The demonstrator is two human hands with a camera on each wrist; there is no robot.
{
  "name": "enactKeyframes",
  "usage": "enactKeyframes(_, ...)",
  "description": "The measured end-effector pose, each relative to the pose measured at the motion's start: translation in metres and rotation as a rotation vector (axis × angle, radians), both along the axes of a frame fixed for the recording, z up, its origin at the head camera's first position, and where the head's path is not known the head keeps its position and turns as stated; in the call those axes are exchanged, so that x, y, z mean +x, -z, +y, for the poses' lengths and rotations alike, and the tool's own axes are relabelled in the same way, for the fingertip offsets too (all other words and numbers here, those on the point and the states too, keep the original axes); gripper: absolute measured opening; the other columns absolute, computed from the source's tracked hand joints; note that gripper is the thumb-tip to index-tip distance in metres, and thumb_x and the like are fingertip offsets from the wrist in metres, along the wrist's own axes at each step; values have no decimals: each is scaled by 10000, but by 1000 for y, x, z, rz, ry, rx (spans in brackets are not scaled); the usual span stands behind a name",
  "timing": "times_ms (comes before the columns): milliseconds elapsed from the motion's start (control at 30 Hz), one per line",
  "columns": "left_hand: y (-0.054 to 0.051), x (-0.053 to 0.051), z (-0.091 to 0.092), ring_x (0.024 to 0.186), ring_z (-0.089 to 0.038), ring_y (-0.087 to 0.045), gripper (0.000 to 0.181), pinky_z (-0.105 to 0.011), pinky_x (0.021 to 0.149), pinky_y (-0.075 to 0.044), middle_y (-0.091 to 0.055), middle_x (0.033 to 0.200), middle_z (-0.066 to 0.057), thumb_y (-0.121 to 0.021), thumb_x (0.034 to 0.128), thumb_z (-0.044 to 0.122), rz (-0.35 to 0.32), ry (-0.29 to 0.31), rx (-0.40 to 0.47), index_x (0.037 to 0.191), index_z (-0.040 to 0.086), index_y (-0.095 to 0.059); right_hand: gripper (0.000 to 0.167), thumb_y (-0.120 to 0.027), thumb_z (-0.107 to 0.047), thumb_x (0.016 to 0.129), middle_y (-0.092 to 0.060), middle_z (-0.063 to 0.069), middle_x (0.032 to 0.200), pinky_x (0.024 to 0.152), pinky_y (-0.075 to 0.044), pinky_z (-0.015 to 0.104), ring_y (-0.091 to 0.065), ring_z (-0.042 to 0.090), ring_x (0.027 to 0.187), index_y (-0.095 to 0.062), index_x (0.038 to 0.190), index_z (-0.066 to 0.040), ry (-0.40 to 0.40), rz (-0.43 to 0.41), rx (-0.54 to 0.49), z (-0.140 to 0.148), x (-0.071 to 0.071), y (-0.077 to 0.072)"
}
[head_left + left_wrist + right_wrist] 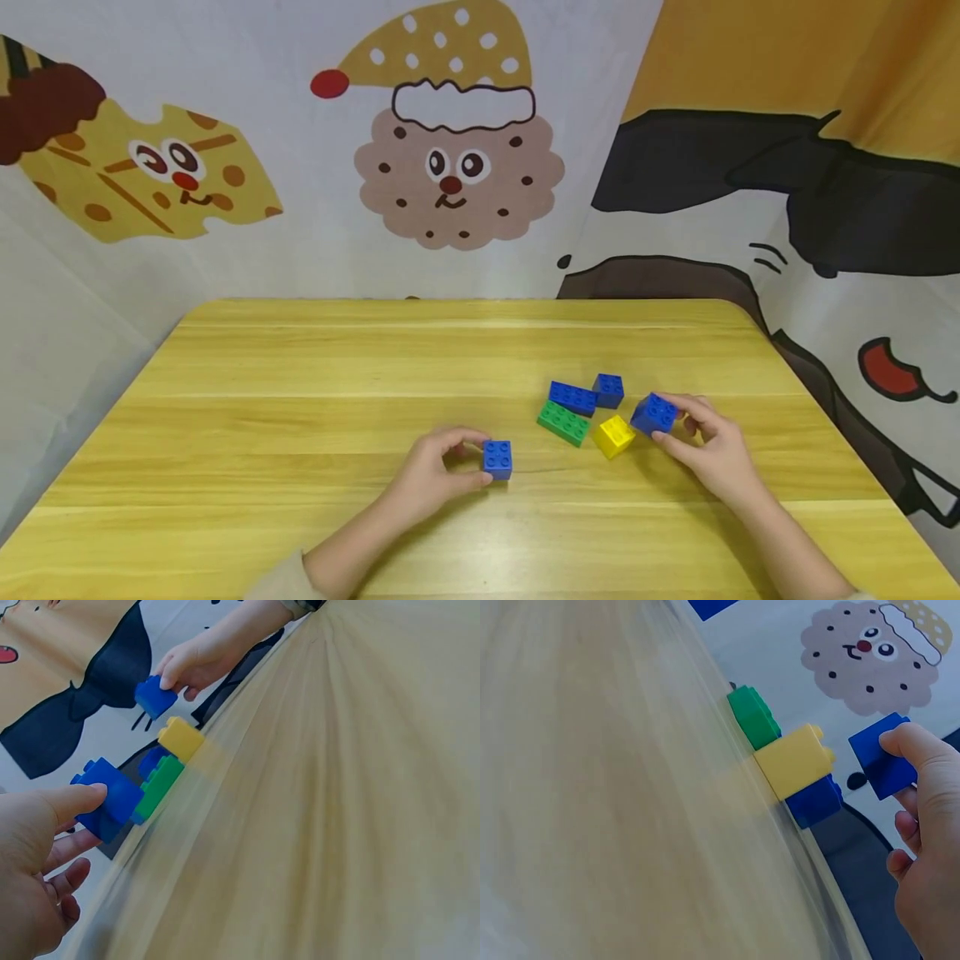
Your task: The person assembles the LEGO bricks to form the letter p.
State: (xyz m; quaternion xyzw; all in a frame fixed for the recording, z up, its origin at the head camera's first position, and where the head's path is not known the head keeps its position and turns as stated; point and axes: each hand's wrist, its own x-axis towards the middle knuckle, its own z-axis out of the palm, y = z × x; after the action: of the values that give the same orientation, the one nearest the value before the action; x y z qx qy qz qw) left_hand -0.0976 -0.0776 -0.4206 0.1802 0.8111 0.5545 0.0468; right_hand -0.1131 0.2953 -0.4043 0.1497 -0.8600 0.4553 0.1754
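Between thumb and fingers, the left hand pinches a square blue toy brick with its studs up, left of the other bricks. At the right, the right hand pinches another square blue brick; the right wrist view shows that brick raised off the table. Close beside it sits a yellow square brick on the table. A green oblong brick lies against a blue oblong brick, and a third square blue brick touches the latter's right end.
The wooden table has rounded far corners. Behind it hangs a white cloth printed with cartoon cheese, a cookie in a hat and other figures. Bare tabletop surrounds the left hand.
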Motion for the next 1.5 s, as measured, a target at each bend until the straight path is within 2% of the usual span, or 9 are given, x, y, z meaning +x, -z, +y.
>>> enactKeyframes(333, 2, 2, -21, 930, -193, -537, 398, -387, 846, -454, -618, 1007, 7, -821, 751, 172, -17, -27, -14, 1120, 137, -679, 496, -734, 197, 684, -597, -40, 1014, 646, -347, 257, -394, 189, 777, -644, 1147, 44, -97, 26, -64, -13, 4, -2)
enactKeyframes(533, 1, 5, -29, 910, -204, -522, 393, -381, 842, -457, -613, 970, -6, -825, 749, 171, -28, -44, -33, 1114, 139, -681, 536, -737, 189, 688, -583, -16, 1027, 637, -352, 272, -386, 189, 776, -640, 1184, 7, -159, 28, -34, -26, 9, -6)
enactKeyframes(767, 4, 4, -32, 888, -202, -515, 392, -344, 806, -460, -615, 951, -6, -824, 746, 166, -16, -45, -47, 1109, 130, -681, 572, -741, 175, 682, -576, -8, 995, 620, -330, 310, -382, 163, 772, -628, 1217, 6, -235, 39, 6, -48, 10, -10)
enactKeyframes(1067, 8, 3, -33, 878, -198, -509, 375, -307, 780, -461, -613, 937, 11, -820, 749, 154, -3, -41, -64, 1099, 134, -687, 596, -769, 121, 690, -611, -4, 1068, 618, -351, 336, -428, 175, 810, -631, 1241, -60, -295, 42, 37, -71, 8, -18)
enactKeyframes(1333, 10, 3, -34, 888, -192, -513, 376, -309, 797, -465, -624, 961, 33, -819, 753, 164, -6, -40, -71, 1103, 128, -685, 510, -789, 45, 716, -615, -16, 1097, 616, -361, 359, -467, 175, 843, -653, 1190, -86, -358, 11, 29, -88, 7, -24)
enactKeyframes(1500, 10, 2, -35, 888, -192, -519, 376, -309, 804, -469, -631, 967, 33, -818, 753, 157, -12, -43, -72, 1101, 115, -682, 484, -778, -24, 761, -608, -36, 1122, 653, -381, 365, -478, 199, 886, -652, 1205, -169, -402, -49, 19, -101, 7, -33)
